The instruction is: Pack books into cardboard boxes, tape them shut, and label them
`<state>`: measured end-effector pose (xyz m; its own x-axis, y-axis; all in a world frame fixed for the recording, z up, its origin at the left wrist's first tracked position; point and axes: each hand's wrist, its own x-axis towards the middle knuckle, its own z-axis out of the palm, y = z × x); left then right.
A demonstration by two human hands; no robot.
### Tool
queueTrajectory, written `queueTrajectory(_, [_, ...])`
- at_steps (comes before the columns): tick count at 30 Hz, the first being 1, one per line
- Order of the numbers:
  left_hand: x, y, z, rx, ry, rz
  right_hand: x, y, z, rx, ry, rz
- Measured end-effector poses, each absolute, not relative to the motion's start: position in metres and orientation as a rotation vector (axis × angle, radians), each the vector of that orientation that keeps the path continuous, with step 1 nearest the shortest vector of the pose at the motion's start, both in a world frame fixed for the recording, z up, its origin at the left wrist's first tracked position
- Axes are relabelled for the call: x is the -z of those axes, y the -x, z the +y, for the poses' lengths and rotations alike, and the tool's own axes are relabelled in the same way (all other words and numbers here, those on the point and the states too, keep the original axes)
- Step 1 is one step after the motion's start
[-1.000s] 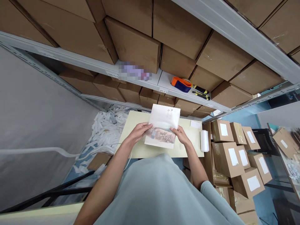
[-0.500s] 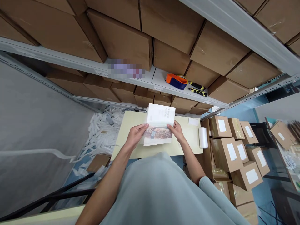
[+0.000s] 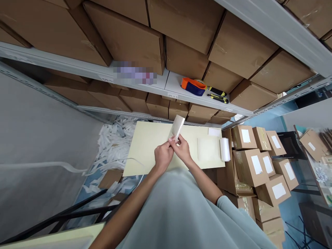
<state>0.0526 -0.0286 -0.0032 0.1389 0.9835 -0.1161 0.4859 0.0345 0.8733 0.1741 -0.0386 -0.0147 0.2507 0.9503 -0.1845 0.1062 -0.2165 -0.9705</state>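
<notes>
Meeting, 2 hands point(image 3: 164, 155) partly hide the booklet point(image 3: 178, 125).

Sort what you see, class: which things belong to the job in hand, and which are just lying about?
In hand:
pale booklet, held at its lower end by left hand and right hand
perhaps white roll

Apparently lying about:
tape dispenser
black-and-yellow cutters
labelled boxes
white strips

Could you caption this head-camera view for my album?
Left hand and right hand together hold a pale booklet above a cream table.
</notes>
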Motion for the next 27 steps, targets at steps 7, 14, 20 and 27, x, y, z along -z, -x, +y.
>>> queueTrajectory(7, [0.012,-0.039,-0.033,-0.815,-1.455,1.173,0.014,-0.219,-0.039,-1.206,1.544,-0.944])
queueTrajectory(14, [0.04,0.0,0.024,-0.802,-0.998,1.282,0.013,-0.257,-0.057,-1.515,1.351,-0.88])
queueTrajectory(20, [0.025,-0.01,0.026,-0.813,-1.061,1.159,0.028,-0.273,-0.054,-1.428,1.456,-0.933])
queueTrajectory(27, [0.002,-0.023,0.036,-0.939,-1.418,1.189,0.044,-0.278,-0.046,-1.1,1.621,-1.219])
